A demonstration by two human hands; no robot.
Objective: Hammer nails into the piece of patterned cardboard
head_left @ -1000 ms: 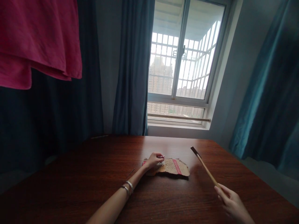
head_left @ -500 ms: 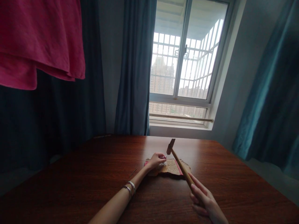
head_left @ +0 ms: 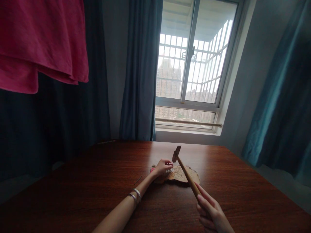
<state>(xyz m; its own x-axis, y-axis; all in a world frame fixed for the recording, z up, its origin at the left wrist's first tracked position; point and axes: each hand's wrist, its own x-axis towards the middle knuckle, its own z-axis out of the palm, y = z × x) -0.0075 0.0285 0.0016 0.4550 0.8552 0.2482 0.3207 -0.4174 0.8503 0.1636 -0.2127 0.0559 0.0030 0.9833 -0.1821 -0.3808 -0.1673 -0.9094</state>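
Note:
A small hammer (head_left: 185, 172) with a wooden handle and dark head is gripped by my right hand (head_left: 211, 212) at the low end of the handle. Its head hangs just above the left part of a flat tan piece (head_left: 182, 174) dotted with many small holes and edged with pink, lying on the wooden table (head_left: 97, 191). My left hand (head_left: 161, 167) rests on the left end of that piece with fingers pinched together on something small that I cannot make out. Bracelets circle my left wrist.
A thin dark needle-like stick (head_left: 138, 179) lies on the table left of my left forearm. Behind the table are a window (head_left: 191, 64), blue curtains on both sides, and a hanging red cloth (head_left: 41, 42) at upper left.
My right hand swung the hammer from the right side inward, so its head now hovers over the piece near my left fingers. My left hand stayed in place.

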